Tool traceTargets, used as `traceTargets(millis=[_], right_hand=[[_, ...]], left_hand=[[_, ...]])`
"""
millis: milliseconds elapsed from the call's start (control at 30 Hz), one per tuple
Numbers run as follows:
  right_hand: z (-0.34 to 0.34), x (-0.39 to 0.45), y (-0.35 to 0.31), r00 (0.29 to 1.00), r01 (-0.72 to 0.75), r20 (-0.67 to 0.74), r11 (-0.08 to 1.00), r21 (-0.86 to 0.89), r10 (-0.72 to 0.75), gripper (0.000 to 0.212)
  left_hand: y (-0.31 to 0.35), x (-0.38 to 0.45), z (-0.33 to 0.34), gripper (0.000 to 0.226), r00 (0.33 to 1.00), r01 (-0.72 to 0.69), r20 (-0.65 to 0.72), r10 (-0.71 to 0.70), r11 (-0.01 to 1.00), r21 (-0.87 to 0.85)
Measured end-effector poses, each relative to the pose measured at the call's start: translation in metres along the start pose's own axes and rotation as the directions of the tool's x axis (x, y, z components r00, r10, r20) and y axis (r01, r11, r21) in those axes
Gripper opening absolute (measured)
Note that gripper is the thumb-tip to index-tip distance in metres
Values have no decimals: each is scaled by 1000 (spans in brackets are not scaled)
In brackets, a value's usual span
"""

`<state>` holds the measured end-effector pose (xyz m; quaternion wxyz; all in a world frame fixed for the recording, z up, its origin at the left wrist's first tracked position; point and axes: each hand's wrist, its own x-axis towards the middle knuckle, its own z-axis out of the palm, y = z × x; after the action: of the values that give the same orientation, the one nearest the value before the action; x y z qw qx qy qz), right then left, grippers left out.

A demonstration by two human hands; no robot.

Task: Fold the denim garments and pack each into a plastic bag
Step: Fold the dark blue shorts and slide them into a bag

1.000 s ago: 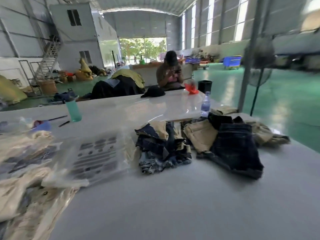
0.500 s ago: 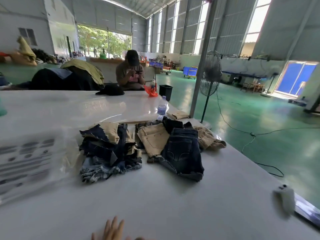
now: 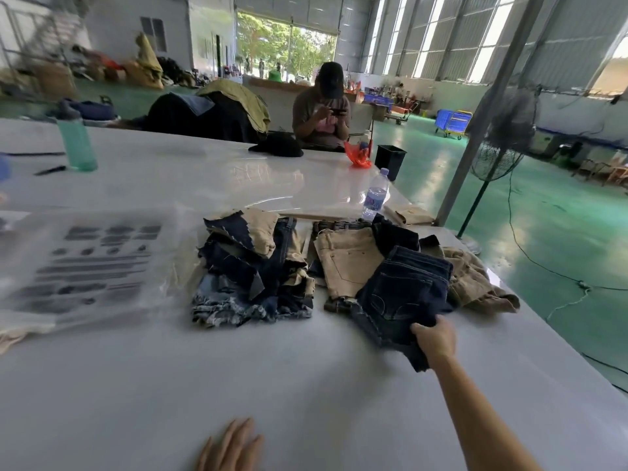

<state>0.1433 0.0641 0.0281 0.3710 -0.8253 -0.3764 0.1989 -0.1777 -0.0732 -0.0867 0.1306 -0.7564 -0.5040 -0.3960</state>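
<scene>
Reaching across the glossy white table (image 3: pixel 306 385), we had our right hand (image 3: pixel 435 339) clamped on the near hem of the dark indigo denim shorts (image 3: pixel 404 294), fingers curled under the cloth and thumb on top. These shorts lay on top of a tan denim pair (image 3: pixel 346 263), beside a heap of mixed blue and beige denim pieces (image 3: pixel 251 266). Our left hand (image 3: pixel 231 447) rested flat on the table at the near edge, fingers straight and relaxed, holding nothing.

We judged the step to be drawing one pair off the pile for folding. Doing it well called for pulling low and slow, so that the tan pair beneath was not dragged along, then spreading the shorts flat on the bare table near the left hand before halving them.

The clear plastic bags (image 3: pixel 88 266) lay stacked at the left, near the heap. They bore dark printed blocks, too blurred to read. The clear water bottle (image 3: pixel 373 195) carried a blue label, also unreadable. No brand tag showed on the shorts' back pockets.
</scene>
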Motion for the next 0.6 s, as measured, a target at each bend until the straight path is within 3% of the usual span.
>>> traceTargets(millis=[33, 67, 100, 133, 167, 200, 233, 267, 300, 333, 367, 400, 433, 467, 500, 567, 600], right_hand=[[0, -4, -11, 987, 147, -58, 988, -47, -150, 23], [-4, -15, -24, 917, 351, -153, 927, -133, -369, 24], [-9, -31, -38, 763, 555, -233, 795, -244, -603, 29], [-16, -56, -50, 561, 704, -252, 614, -357, -789, 30], [-22, -85, -56, 398, 778, -183, 437, -451, -899, 27], [-22, -117, -53, 298, 806, -66, 288, -517, -952, 23], [-20, -151, -43, 251, 822, 77, 170, -543, -965, 21], [-16, -184, -27, 252, 836, 210, 102, -540, -945, 17], [-9, -217, -11, 275, 849, 305, 82, -521, -912, 11], [-3, -242, 2, 324, 864, 346, 127, -487, -881, 6], [1, -256, 19, 412, 861, 318, 252, -441, -854, 6], [4, -269, 31, 511, 847, 275, 422, -324, -814, 12], [5, -282, 35, 588, 808, 230, 576, -124, -775, 20], [0, -283, 37, 663, 734, 194, 679, 19, -723, 28], [-5, -280, 41, 692, 691, 229, 720, 67, -685, 33], [-13, -259, 44, 644, 716, 439, 696, -55, -627, 35], [-14, -242, 48, 653, 712, 510, 683, -161, -561, 34]], left_hand=[[-2, -1, -1, 37, 986, 29, 165, -22, 999, -42], [0, -3, -2, 37, 982, 66, 181, -55, 996, -54], [0, -4, -1, 40, 974, 99, 213, -84, 993, -61], [1, -1, -5, 43, 959, 155, 255, -124, 982, -108], [3, 5, -13, 46, 947, 215, 278, -162, 962, -171], [4, 6, -20, 47, 944, 279, 236, -229, 938, -204], [2, 1, -21, 45, 922, 384, 149, -357, 895, -229], [-3, 0, -24, 41, 826, 563, 170, -537, 772, -295], [-6, 7, -31, 38, 675, 728, 248, -695, 572, -378], [-14, 12, -38, 39, 479, 822, 366, -798, 261, -507], [-22, 12, -49, 40, 363, 821, 466, -807, 41, -569], [-24, 15, -61, 40, 277, 827, 550, -788, -96, -554], [-26, 14, -71, 35, 235, 843, 579, -781, -133, -521], [-27, 10, -77, 30, 229, 884, 560, -796, -71, -463], [-26, 5, -84, 29, 258, 927, 540, -801, 47, -373], [-16, -4, -90, 48, 309, 949, 536, -785, 220, -224], [-7, -6, -92, 59, 340, 940, 527, -779, 295, -170]])
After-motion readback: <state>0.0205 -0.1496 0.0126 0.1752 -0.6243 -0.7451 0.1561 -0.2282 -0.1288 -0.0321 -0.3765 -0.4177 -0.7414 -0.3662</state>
